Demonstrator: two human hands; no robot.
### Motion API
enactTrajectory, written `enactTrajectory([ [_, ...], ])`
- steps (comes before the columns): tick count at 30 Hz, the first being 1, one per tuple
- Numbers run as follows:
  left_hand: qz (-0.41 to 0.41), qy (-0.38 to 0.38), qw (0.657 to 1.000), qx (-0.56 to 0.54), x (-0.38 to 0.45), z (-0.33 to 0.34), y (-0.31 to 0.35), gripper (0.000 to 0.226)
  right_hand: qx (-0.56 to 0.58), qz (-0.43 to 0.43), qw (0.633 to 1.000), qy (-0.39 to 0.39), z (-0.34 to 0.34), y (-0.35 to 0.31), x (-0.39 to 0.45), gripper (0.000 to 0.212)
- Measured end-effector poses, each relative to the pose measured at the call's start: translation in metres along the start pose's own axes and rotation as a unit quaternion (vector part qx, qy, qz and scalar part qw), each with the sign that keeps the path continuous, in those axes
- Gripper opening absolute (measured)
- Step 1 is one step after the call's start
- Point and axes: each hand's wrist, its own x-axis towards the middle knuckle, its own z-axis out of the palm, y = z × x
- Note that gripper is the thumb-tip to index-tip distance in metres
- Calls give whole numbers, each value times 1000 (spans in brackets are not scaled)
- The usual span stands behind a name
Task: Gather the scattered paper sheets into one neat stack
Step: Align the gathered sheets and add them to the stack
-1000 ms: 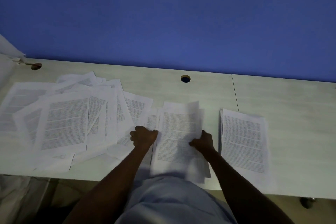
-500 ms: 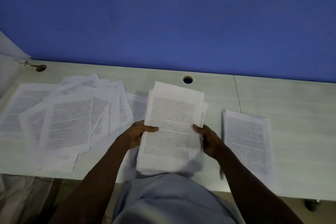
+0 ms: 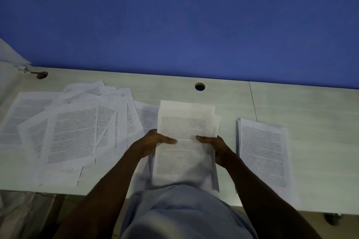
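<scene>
A bundle of white printed paper sheets (edges uneven, text blurred) is gripped at both sides by the left hand and right hand, thumbs on top, above the pale wooden table. Compared with half a second ago, the bundle is held slightly nearer the body; a second earlier it lay flat.
</scene>
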Motion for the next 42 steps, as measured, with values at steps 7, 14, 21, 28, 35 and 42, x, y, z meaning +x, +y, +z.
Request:
enactTrajectory([
  [7,-2,26,998,-65,-3,8,-3,56,-34,-37,998,42,12,-10,1,41],
  [14,12,257,943,-210,14,-9,-12,53,-86,-4,990,115,-4,-10,-1,43],
  [21,-9,206,917,-342,6,-8,-19,45,59,50,995,67,-15,20,-16,48],
  [28,-98,118,963,-223,-31,-53,9,27,40,-4,999,12,-33,8,-20,51],
  [35,-108,-62,991,42,-28,-38,51,36,-42,-9,997,-65,-21,-10,-12,43],
  [42,-61,-33,997,-46,-22,-40,40,38,84,-2,996,7,-25,3,-8,46],
])
